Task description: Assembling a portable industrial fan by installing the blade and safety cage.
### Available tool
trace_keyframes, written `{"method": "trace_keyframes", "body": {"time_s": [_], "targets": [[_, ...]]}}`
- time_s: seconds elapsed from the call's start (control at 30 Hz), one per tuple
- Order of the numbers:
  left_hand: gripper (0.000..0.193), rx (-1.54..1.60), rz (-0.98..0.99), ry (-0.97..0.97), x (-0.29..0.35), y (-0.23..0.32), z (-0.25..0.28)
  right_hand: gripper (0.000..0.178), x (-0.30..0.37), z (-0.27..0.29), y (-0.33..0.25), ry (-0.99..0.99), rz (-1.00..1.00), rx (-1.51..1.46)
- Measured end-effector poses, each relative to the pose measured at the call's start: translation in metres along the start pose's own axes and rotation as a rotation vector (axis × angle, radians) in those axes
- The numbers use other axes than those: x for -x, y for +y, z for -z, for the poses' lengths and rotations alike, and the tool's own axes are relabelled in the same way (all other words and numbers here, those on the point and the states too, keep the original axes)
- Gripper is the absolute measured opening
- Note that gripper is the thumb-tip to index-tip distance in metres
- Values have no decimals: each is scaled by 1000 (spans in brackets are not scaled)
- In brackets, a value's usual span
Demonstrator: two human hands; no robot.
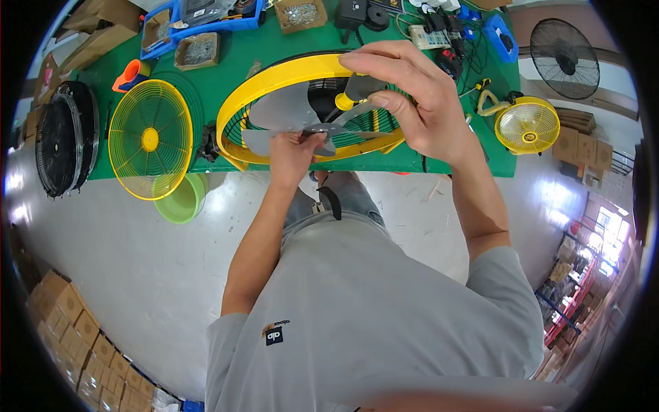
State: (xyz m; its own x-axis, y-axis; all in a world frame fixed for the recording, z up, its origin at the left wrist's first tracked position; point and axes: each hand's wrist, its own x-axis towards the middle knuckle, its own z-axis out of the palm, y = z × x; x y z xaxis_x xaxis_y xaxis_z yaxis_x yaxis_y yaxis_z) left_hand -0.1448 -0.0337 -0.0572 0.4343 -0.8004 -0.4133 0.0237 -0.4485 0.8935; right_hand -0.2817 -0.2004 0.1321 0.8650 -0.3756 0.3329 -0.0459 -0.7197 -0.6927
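Note:
A yellow round fan housing (237, 103) with a dark wire guard behind it sits tilted at the table's front edge. Inside it are grey fan blades (281, 108) and a yellow hub piece (343, 101). My left hand (294, 154) is closed at the near blades, its fingertips pinched by their centre; whatever small part may be between them is hidden. My right hand (422, 99) curls over the housing's right side, fingertips on the rim and thumb inside, beside a grey blade.
The green table (226, 58) holds a yellow fan guard (149, 139) at left, an orange cup (132, 74), trays of small parts (197, 51), and a small yellow fan (527, 125) at right. Black guards (62, 141) stand at far left. A green bucket (182, 199) is below.

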Motion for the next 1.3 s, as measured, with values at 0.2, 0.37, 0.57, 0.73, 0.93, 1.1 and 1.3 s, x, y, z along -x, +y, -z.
{"method": "trace_keyframes", "body": {"time_s": [0.2,0.37,0.57,0.73,0.93,1.1,1.3], "targets": [[17,3,-5,-29,-2,3,0,37,1,-2,-6,29,-13,118],[24,-85,-97,-27,-5,-7,1,40,3,-15,-13,184,-94,344],[23,55,6,-28,-1,-3,1,45,2,-36,-8,351,-119,297],[25,-13,-70,-38,-3,1,1,48,6,-37,-9,248,-26,247],[19,-20,-99,-62,-5,-3,3,47,10,-43,-16,428,-74,313],[20,39,-58,-67,-9,-9,3,54,16,-27,-11,185,-106,118],[22,17,-55,-68,-14,-12,5,45,17,-43,-11,589,-90,397]]}}
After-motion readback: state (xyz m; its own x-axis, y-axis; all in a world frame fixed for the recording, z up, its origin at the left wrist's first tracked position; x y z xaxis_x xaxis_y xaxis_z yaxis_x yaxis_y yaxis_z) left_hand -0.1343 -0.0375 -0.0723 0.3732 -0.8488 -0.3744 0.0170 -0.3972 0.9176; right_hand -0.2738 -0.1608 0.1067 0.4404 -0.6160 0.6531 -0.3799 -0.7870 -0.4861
